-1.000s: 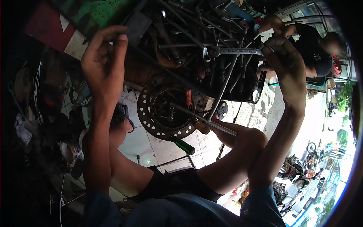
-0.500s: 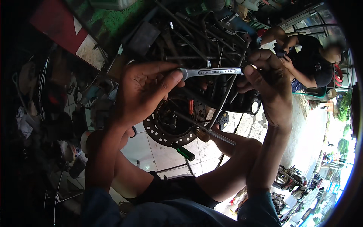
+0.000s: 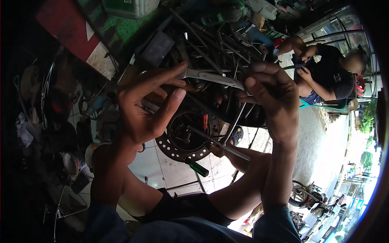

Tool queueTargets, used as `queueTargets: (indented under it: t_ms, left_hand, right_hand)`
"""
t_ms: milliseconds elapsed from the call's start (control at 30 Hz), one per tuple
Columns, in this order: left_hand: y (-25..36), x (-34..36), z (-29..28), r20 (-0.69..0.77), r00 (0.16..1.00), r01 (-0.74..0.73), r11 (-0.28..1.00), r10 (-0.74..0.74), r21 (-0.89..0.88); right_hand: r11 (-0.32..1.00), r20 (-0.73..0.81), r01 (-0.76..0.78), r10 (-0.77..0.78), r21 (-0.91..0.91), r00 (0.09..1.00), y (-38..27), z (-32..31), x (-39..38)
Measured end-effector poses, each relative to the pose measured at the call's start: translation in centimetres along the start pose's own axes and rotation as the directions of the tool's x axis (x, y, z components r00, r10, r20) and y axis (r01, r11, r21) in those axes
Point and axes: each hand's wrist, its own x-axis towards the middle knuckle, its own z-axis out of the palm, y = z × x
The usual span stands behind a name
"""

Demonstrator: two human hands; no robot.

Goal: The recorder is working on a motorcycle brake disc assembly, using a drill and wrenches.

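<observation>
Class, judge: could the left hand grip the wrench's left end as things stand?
Probably yes: the left hand is open right by that end of the wrench, thumb apart from the fingers, nothing visibly blocking it.

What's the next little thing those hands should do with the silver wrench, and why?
Probably close the left hand's thumb and forefinger on the wrench's left end, to steady it. The right hand grips the other end, while the left thumb stands apart below the wrench. The left forefinger is right beside that end; I can't tell whether it touches.
</observation>
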Motion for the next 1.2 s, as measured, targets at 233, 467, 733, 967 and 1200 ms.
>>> queueTargets:
  t_ms: [233,467,733,967,1200]
  left_hand:
    - [0.4,0.2,0.4,-0.042,0.962,0.251,0.934,-0.270,-0.256]
    - [0.5,0.5,0.1,0.000,0.946,0.314,0.917,-0.324,-0.246]
    - [0.4,0.2,0.2,0.042,0.942,0.327,0.884,-0.332,-0.335]
    - [0.3,0.0,0.5,0.147,0.925,0.380,0.871,-0.351,-0.311]
    - [0.1,0.2,0.6,0.199,0.910,0.414,0.833,-0.364,-0.368]
  right_hand:
    - [0.938,0.018,0.319,-0.320,-0.133,0.947,0.8,0.8,-0.3]
    - [0.966,0.028,0.241,-0.239,-0.093,0.971,0.7,1.1,-0.3]
    - [0.977,0.192,-0.211,0.202,0.025,0.960,0.0,0.2,0.0]
    - [0.913,0.295,-0.369,0.406,-0.174,0.865,-0.1,-0.7,-0.2]
    - [0.958,0.296,-0.286,0.273,-0.001,0.915,-0.1,-2.0,-0.2]
